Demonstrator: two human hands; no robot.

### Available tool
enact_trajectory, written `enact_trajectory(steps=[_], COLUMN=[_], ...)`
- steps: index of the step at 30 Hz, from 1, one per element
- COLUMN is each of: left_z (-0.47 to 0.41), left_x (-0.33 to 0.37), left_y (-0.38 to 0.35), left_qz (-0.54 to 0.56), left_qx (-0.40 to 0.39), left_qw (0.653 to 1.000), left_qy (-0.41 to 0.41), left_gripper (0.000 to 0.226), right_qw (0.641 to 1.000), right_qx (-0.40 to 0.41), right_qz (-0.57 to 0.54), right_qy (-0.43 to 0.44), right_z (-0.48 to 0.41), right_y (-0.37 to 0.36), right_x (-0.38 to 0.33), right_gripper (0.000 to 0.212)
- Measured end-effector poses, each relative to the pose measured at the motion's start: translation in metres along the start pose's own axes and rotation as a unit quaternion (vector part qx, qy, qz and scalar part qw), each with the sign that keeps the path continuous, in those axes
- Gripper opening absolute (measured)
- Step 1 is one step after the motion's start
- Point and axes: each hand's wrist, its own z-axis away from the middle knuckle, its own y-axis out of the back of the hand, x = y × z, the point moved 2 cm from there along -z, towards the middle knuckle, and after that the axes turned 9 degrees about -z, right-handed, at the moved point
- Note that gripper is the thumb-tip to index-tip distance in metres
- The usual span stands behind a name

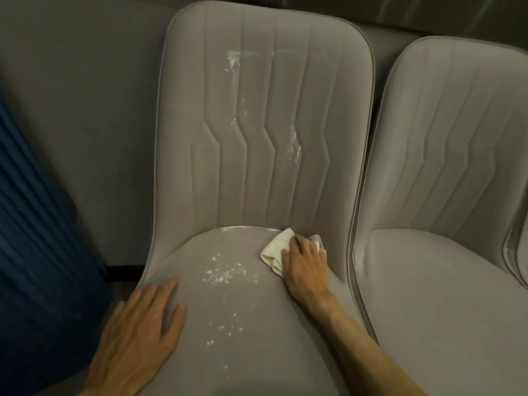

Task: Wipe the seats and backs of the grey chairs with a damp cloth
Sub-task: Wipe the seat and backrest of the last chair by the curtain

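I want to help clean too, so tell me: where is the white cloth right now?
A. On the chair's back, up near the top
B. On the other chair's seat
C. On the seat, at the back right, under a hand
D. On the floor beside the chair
C: the right hand presses the white cloth onto the seat near the crease below the chair's back.

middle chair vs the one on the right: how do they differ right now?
The middle chair has white streaks on its back and white specks on its seat; the right chair looks clean. Both hands are on the middle chair: the right hand presses a white cloth at the seat's rear, the left hand rests flat on its left edge. Nothing touches the right chair. Both are grey with the same stitched backs.
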Motion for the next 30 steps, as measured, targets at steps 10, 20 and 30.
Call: enact_trajectory(steps=[10,20,30], left_z=[0.000,-0.001,0.001], left_x=[-0.005,-0.007,-0.006], left_y=[-0.008,-0.012,-0.012], left_qz=[-0.023,-0.012,0.004], left_qx=[0.008,0.000,0.005], left_qw=[1.000,1.000,1.000], left_qy=[-0.007,-0.003,-0.001], left_gripper=[0.083,0.084,0.080], right_qw=[0.997,0.993,0.976], right_qx=[-0.007,-0.046,-0.097], right_qz=[-0.030,-0.037,-0.064], right_qy=[0.064,0.101,0.184], right_z=[-0.023,-0.036,-0.046], right_y=[-0.003,-0.012,-0.024], right_x=[-0.007,-0.044,-0.090], right_gripper=[0.051,0.050,0.048])
